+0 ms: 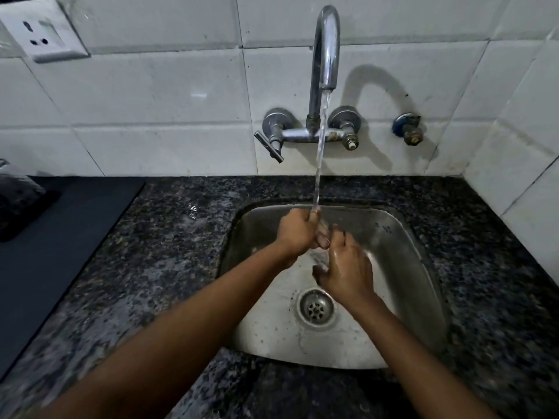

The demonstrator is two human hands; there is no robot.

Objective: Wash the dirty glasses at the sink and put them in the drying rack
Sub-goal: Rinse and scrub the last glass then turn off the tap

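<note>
Both hands meet over the steel sink (402, 267), under a stream of water from the chrome tap (327, 46). Between them is a clear glass (321, 252), tilted and hard to make out through the wet blur. My left hand (298, 232) is closed around its upper end, where the water lands. My right hand (348, 264) cups its lower side, with the fingers spread above and the thumb below. Most of the glass is hidden by the two hands.
The drain (316, 308) lies just below the hands. Wet speckled granite counter (169, 252) surrounds the sink. A black mat (60, 237) covers the counter at left, with a dark object (18, 192) at its far edge. The tap lever (269, 146) and a wall valve (408, 131) sit on the tiled wall.
</note>
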